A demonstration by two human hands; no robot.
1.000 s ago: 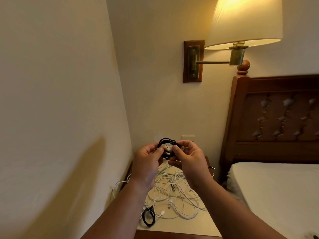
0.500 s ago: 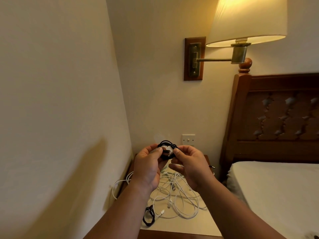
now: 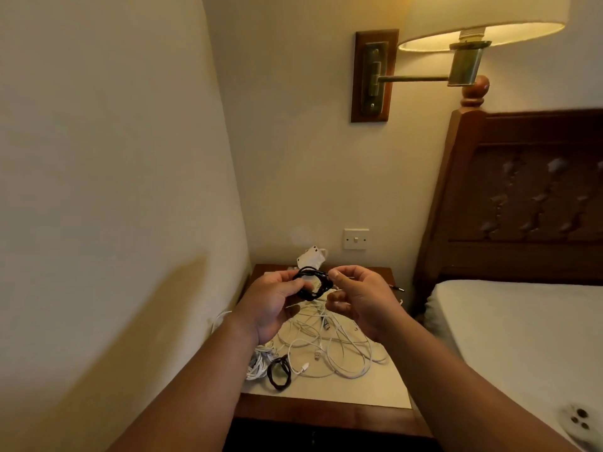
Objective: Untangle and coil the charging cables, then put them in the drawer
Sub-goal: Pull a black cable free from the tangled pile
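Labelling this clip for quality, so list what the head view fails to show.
All head view.
1. Drawer: dark, cut off by the bottom edge; open or closed unclear.
2. Black coil: plugs hidden by the left hand; whether the right hand grips it is blurred.
3. White cables: overlapping, too thin to count.

Black coil (image 3: pixel 312 283) — white cables (image 3: pixel 329 350)

No text, label or number is legible anywhere; too blurred.
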